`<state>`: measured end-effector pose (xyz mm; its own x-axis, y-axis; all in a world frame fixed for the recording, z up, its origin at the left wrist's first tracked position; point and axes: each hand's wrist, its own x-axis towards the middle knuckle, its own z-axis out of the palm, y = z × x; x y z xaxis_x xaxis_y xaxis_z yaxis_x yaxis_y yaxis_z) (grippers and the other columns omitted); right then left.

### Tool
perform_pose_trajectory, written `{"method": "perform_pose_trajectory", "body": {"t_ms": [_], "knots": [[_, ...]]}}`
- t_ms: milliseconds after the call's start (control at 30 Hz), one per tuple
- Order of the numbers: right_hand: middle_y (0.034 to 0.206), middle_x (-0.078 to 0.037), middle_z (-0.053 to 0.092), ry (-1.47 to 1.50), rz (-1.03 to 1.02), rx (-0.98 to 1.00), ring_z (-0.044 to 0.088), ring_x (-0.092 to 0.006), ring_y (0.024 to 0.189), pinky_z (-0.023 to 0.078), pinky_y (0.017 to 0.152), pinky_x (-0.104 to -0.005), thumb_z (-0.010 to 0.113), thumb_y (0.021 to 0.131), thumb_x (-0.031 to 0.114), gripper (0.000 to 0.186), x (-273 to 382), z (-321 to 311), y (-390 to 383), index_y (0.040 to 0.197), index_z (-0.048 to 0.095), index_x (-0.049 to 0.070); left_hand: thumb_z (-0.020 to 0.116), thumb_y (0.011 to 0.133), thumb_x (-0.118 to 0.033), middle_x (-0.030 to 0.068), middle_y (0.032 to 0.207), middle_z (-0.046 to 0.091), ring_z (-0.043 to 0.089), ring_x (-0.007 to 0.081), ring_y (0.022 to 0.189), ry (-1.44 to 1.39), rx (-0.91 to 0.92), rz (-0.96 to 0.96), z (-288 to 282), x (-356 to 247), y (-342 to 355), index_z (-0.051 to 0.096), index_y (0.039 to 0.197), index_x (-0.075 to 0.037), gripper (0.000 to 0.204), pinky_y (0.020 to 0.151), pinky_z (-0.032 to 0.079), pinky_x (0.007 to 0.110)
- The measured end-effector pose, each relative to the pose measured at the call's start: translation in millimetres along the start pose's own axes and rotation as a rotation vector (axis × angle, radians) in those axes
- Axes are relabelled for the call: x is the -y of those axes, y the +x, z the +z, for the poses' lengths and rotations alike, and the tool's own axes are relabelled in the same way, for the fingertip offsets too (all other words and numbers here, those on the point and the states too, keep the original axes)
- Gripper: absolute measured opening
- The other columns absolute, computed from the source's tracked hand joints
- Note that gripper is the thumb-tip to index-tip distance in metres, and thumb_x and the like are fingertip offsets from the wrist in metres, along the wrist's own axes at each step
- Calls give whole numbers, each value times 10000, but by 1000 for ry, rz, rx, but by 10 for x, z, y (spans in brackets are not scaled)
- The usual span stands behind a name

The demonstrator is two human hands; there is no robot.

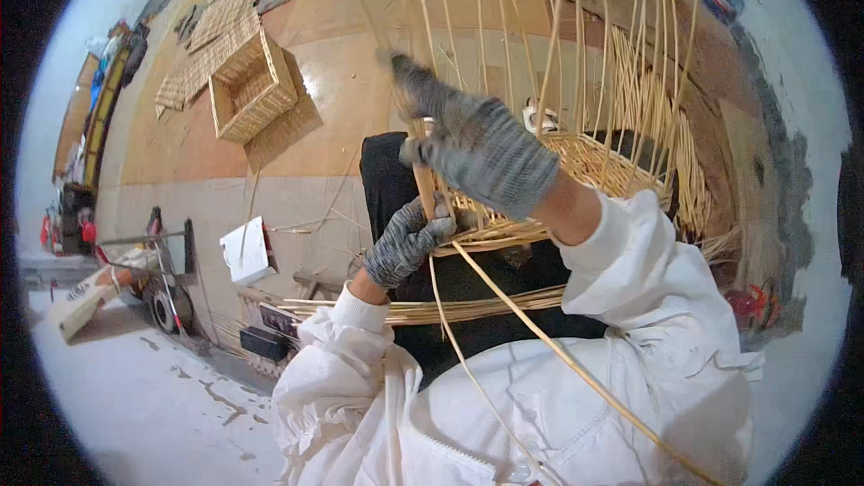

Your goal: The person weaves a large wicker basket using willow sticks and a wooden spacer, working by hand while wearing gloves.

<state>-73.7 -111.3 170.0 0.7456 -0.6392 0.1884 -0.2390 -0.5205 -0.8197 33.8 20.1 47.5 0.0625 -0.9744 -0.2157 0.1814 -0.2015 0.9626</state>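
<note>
A half-woven wicker basket (pixel 594 162) lies across my lap, its long upright stakes (pixel 580 45) fanning away from me. My left hand (pixel 407 245), in a grey knit glove, is closed round the foot of wicker rods at the basket's left corner. Just above it, my right hand (pixel 490 148), gloved alike, is somewhat blurred. A blurred upright wicker rod passes between its thumb and fingers. Two loose rods, one thick (pixel 562 355) and one thin (pixel 454 342), trail from the left hand's corner across my white clothing. The right fingers partly hide the corner.
A finished rectangular wicker basket (pixel 255 90) sits on the board floor at the far left, beside flat woven panels (pixel 211 49). Cut rods lie bundled at the right (pixel 688 162) and across my lap (pixel 432 310). A white sheet (pixel 246 250) and a wheeled cart (pixel 166 301) are at left.
</note>
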Motion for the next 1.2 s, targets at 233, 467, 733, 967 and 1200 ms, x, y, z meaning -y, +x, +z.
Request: {"method": "perform_pose_trajectory", "body": {"t_ms": [233, 467, 733, 967, 1200], "knots": [[1028, -95, 629, 663, 199, -87, 615, -168, 867, 514, 730, -312, 564, 866, 141, 374, -392, -544, -1107, 1232, 508, 84, 590, 843, -93, -3, 910, 556, 529, 91, 847, -183, -126, 29, -50, 158, -134, 512, 1149, 3, 330, 779, 447, 244], [829, -61, 598, -186, -184, 68, 605, -158, 843, 529, 704, -302, 608, 836, 203, 314, -530, -139, -443, 1069, 549, 0, 609, 841, -124, -37, 909, 540, 496, 71, 835, -110, -114, -12, -9, 88, -68, 508, 1196, -8, 386, 789, 414, 219], [815, -134, 619, -314, 2, -65, 630, -169, 700, 511, 614, -243, 570, 866, 271, 228, -980, -360, -1431, 891, 592, 45, 662, 759, -56, 67, 998, 576, 522, 174, 1039, -136, -141, -161, -34, -109, -62, 505, 792, -89, 163, 933, 402, 319], [715, -25, 593, 90, -254, -366, 516, -92, 526, 417, 459, -194, 539, 885, 384, 300, -659, 282, -327, 905, 564, 86, 703, 737, -30, -15, 790, 529, 536, 89, 760, -190, -160, -64, -17, -104, -14, 536, 859, -33, 206, 729, 452, 220], [625, 50, 476, 1157, 346, -234, 461, -51, 502, 389, 434, -216, 518, 905, 267, 171, -525, 597, -191, 900, 551, 100, 688, 750, -18, -29, 762, 495, 447, 71, 668, -215, -99, -71, -39, -57, -24, 494, 747, -69, 201, 658, 418, 216]]}}
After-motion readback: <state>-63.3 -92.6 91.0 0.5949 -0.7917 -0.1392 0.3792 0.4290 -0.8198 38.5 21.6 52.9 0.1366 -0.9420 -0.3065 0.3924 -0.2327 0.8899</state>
